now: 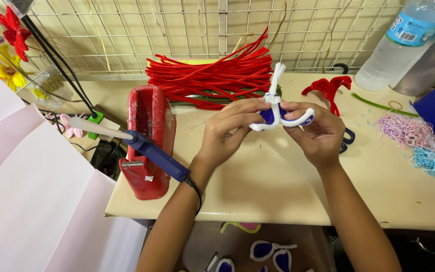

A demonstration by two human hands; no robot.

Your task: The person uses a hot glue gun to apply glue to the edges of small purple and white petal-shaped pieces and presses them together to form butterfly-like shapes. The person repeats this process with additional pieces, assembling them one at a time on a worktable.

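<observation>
Both hands' fingers (pixel 250 108) pinch a white pipe-cleaner piece (pixel 278 113) looped around what seem blue petals.

This is a small handicraft workbench, the kind where decorative flowers get made by hand. A cream table (pixel 258 196) is pushed against a wire grid panel (pixel 192 30), and a thick bundle of red pipe cleaners (pixel 212 78) lies along the back. A blue glue gun (pixel 152 151) rests beside a red tape dispenser (pixel 149 136). Finished artificial flowers (pixel 3 45) hang at the far left, pink and blue thread scraps (pixel 414 141) litter the right side, and blue-and-white petal pieces (pixel 265 252) lie on the floor below.
</observation>
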